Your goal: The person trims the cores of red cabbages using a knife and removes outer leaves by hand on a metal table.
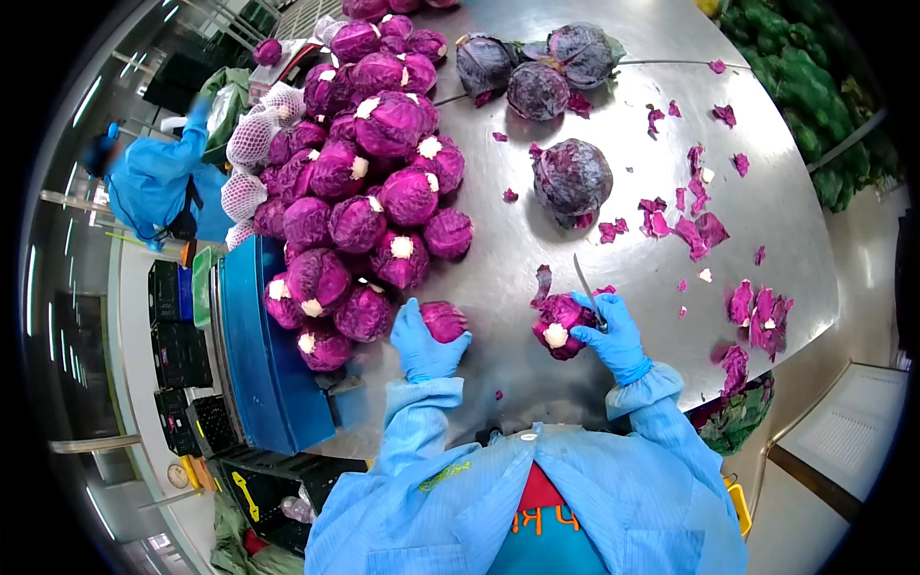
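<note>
A person in blue is off to the left — black crates are piled up nearby. Lumpy green bags fill the top right corner — a metal pole crosses them.

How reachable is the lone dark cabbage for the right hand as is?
Probably not graspable yet: the right hand has a knife and touches a purple cabbage. The way to the dark cabbage looks open, though.

Arms held forward, well apart
Left hand cupped, thumb spread wide; right hand curled, fingers bent inward.
</note>
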Tool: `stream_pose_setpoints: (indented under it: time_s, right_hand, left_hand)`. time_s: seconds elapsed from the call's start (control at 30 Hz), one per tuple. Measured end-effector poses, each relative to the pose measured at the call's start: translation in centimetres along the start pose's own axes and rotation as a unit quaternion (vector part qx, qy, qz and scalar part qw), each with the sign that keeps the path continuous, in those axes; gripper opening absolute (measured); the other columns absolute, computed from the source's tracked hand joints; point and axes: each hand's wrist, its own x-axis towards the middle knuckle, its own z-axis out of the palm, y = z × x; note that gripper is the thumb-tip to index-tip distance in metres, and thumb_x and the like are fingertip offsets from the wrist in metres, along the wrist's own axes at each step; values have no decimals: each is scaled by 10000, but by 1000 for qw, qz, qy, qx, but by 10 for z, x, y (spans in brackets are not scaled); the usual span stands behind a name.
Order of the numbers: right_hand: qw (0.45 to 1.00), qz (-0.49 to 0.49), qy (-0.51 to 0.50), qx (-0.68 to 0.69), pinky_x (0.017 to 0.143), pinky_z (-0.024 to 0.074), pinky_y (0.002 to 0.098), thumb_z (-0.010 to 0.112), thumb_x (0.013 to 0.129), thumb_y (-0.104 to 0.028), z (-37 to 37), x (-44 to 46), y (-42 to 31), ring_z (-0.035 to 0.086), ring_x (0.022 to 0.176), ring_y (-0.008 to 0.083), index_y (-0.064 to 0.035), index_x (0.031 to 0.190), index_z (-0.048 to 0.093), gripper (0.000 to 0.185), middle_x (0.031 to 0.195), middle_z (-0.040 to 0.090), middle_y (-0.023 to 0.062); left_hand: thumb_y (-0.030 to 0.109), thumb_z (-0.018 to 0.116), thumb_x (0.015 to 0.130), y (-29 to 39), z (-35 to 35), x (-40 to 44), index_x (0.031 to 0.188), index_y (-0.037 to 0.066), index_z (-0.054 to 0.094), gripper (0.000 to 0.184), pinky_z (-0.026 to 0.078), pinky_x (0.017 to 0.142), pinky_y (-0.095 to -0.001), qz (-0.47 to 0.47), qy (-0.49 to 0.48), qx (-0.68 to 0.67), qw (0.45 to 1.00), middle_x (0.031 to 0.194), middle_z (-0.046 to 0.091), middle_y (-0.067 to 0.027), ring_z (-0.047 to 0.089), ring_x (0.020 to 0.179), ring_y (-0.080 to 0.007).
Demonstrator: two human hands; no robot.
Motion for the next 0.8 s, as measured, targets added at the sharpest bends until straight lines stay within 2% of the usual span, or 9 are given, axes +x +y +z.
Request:
stream_pose_setpoints:
  time_s: [0.1, 0.23, 0.33, 0.4, 0.47, 0.57, 0.67, 0.7, 0.8]
  right_hand:
    - [999, -45, 3, 6, 780, 430, 270, 726, 833, -165, -4, 3, 15, 485, 884, 125, -120, 1230, 637, 410, 958, 523, -6]
    - [998, -60, 16, -19, 668, 440, 286, 692, 866, -229, -4, 6, 20, 529, 788, 155, -147, 1205, 646, 352, 873, 539, 39]
    - [991, -78, 41, -97, 641, 459, 311, 687, 866, -233, 0, 7, 12, 564, 715, 206, -152, 1173, 651, 320, 833, 565, 64]
    - [979, -129, 62, -143, 626, 473, 331, 683, 867, -229, 3, 10, 8, 584, 682, 245, -144, 1129, 657, 277, 824, 582, 82]
    - [977, -127, 66, -158, 631, 482, 345, 671, 877, -239, 5, 11, 7, 605, 710, 258, -130, 1084, 655, 234, 842, 592, 89]
    - [976, -72, 128, -159, 636, 487, 369, 641, 901, -278, 7, 8, 15, 618, 731, 280, -110, 1038, 649, 218, 850, 601, 104]
    - [963, 22, 207, -171, 652, 484, 399, 602, 926, -330, 5, 13, 51, 619, 752, 310, -93, 1028, 643, 261, 856, 605, 128]
    - [955, 54, 231, -177, 659, 482, 410, 588, 934, -347, -1, 16, 63, 618, 761, 320, -88, 1029, 641, 281, 858, 607, 137]
    - [925, 42, 303, -224, 715, 478, 407, 594, 931, -348, -43, 17, 102, 614, 809, 321, -70, 1038, 632, 300, 889, 615, 156]
  left_hand:
    - [394, 863, 542, -16, -3, 9, 1403, 31, 329, 1076, 346, 1048, -510, -6, 33, 42, 999, 1380, 389, -236, 356, 1265, -432]
    - [371, 849, 573, 5, -22, 1, 1401, 40, 343, 1025, 314, 1076, -501, -32, 38, 168, 985, 1384, 386, -250, 363, 1270, -437]
    - [334, 839, 605, 43, -31, -4, 1407, 35, 332, 995, 288, 1099, -488, 241, 76, -6, 968, 1393, 377, -252, 331, 1299, -446]
    - [267, 832, 616, 76, -6, -12, 1400, 36, 356, 946, 268, 1112, -478, 324, -62, -153, 931, 1397, 374, -252, 311, 1317, -452]
    - [213, 827, 600, 109, 14, -16, 1383, 46, 396, 909, 263, 1116, -482, 348, -166, -229, 894, 1404, 375, -242, 318, 1311, -464]
    - [188, 817, 588, 118, 52, -9, 1378, 62, 413, 896, 272, 1114, -484, 409, -221, -235, 854, 1414, 371, -228, 332, 1297, -476]
    - [184, 809, 588, 115, 60, -15, 1374, 63, 418, 886, 297, 1101, -480, 416, -206, -223, 857, 1405, 387, -214, 358, 1277, -474]
    - [205, 825, 585, 115, 61, -18, 1369, 75, 432, 886, 336, 1070, -463, 424, -160, -222, 863, 1365, 407, -204, 387, 1242, -435]
    - [249, 855, 573, 113, 47, -27, 1367, 92, 445, 907, 353, 1046, -450, 288, -161, -229, 916, 1320, 418, -182, 399, 1204, -389]
